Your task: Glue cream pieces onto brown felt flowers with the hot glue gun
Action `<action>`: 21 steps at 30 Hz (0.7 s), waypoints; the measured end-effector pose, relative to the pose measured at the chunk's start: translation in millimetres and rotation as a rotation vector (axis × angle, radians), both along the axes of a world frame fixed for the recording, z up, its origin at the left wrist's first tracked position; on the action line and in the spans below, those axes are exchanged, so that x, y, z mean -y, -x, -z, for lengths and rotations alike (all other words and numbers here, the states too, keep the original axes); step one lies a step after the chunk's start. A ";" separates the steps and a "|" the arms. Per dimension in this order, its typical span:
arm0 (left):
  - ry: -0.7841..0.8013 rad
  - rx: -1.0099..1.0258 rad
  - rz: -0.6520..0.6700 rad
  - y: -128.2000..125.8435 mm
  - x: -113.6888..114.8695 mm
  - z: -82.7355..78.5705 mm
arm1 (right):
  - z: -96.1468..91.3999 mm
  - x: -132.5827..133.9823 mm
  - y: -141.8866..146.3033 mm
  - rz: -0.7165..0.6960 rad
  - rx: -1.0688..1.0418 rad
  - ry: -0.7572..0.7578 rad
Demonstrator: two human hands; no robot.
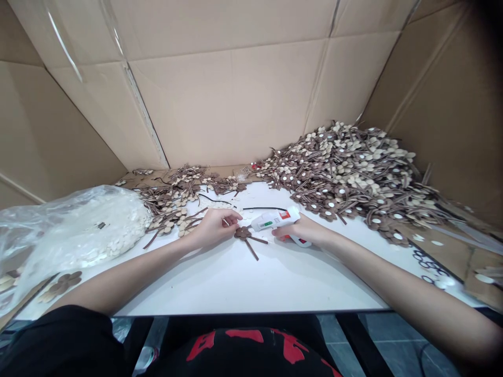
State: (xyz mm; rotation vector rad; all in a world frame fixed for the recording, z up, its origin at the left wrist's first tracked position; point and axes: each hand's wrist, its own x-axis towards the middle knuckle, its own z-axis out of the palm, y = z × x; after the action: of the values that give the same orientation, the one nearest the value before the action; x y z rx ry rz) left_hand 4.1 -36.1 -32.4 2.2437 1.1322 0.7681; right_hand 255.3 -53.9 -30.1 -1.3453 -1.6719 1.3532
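My right hand (301, 230) grips a white glue gun (275, 220), its nozzle pointing left toward a brown wooden flower with a stem (245, 235) lying on the white table (243, 283). My left hand (216, 225) rests just left of that flower, fingers pinched together on something small I cannot make out. The two hands sit close together near the table's middle.
A big heap of finished brown flowers with pale centres (353, 173) fills the back right. A smaller pile (176, 201) lies at the back left. A clear plastic bag of pale discs (90, 230) sits at the left. Cardboard walls (236, 94) enclose the table.
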 end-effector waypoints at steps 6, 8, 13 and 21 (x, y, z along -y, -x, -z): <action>0.010 0.029 -0.032 -2.0 1.7 0.8 | 1.8 -0.6 -0.4 0.004 -0.002 -0.002; 0.020 0.046 -0.015 -2.3 1.4 1.6 | 2.1 -1.0 -0.5 0.000 -0.003 -0.001; 0.032 0.094 0.001 -3.2 1.3 4.6 | 0.6 -0.9 0.0 -0.012 -0.008 0.002; -0.064 0.043 0.031 -4.2 4.9 -2.1 | 2.6 -1.0 -0.6 0.007 -0.005 0.000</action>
State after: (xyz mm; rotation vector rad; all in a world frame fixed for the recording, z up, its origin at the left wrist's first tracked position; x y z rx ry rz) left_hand 8.3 -41.1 -30.3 2.2806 1.0644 0.8472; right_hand 256.0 -52.9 -32.7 -1.3457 -1.6625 1.3515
